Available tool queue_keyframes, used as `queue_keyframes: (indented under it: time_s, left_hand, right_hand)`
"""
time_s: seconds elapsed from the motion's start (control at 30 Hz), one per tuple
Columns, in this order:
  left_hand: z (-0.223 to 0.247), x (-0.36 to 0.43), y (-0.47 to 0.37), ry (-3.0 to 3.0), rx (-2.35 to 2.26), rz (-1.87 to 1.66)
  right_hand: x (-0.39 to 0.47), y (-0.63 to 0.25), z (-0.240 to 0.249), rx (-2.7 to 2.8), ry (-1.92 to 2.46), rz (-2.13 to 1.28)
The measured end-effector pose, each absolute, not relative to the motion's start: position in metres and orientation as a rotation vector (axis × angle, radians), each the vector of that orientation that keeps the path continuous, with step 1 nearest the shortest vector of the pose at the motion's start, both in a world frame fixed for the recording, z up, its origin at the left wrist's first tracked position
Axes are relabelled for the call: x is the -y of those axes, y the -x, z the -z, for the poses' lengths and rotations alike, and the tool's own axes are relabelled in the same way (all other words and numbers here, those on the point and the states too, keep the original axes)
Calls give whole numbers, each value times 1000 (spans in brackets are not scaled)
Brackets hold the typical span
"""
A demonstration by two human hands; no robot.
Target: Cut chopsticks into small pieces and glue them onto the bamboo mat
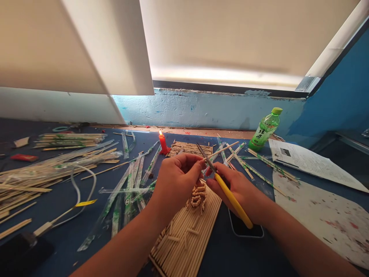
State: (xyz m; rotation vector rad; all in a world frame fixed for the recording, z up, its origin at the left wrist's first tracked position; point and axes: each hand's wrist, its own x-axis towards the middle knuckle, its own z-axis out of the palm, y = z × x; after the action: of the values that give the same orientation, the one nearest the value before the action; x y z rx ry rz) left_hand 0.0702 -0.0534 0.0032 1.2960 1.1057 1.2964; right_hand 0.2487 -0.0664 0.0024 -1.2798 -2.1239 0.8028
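Wooden rods, side by side, form a panel [198, 234] at the near centre, with short cut pieces [192, 231] loose on top and a heap of small ridged pieces [198, 194] at its farther end. These loose bits look ready to roll off if a wrist brushes them. To the right, partly under the right forearm, a phone [245, 230] lies on the dark blue table [219, 250]; a dropped tool could scratch it.

Above the panel's far end, the left hand [180, 173] pinches a thin stick [223, 151], which slants up to the right. The right hand [239, 184] is closed round a yellow-handled cutting tool [230, 198], its metal blades crossing the stick close to the left fingertips. A slip there could nick a finger, and a sudden snap might send an offcut flying.

Farther left, clear wrappers [129, 188] lie scattered near loose sticks [57, 140]. Beyond the hands, a red candle [163, 144] burns beside a small slatted mat [190, 148]; if knocked over, it could set the wood or plastic alight. At far right, a green bottle [263, 130] stands by printed sheets [311, 163], before the blue wall [201, 109].
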Motion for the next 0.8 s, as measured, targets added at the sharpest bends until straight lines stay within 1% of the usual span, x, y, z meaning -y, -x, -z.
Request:
queue_keyframes:
  time_s: [0.2, 0.43, 0.67, 0.8]
  left_hand:
    - [-3, 53, -70, -1313, -1108, -1279]
    - [-5, 57, -71, -1311, -1123, -1277]
    - [-4, 55, -71, -1310, -1131, -1271]
    - [-3, 54, -71, -1343, -1158, -1273]
  right_hand:
    - [65, -248, -3, 2102, 1230, -851]
    - [66, -251, 0, 2093, 1296, -849]
    - [65, -252, 2, 2153, 1363, -685]
    - [63, -251, 0, 2179, 1341, -698]
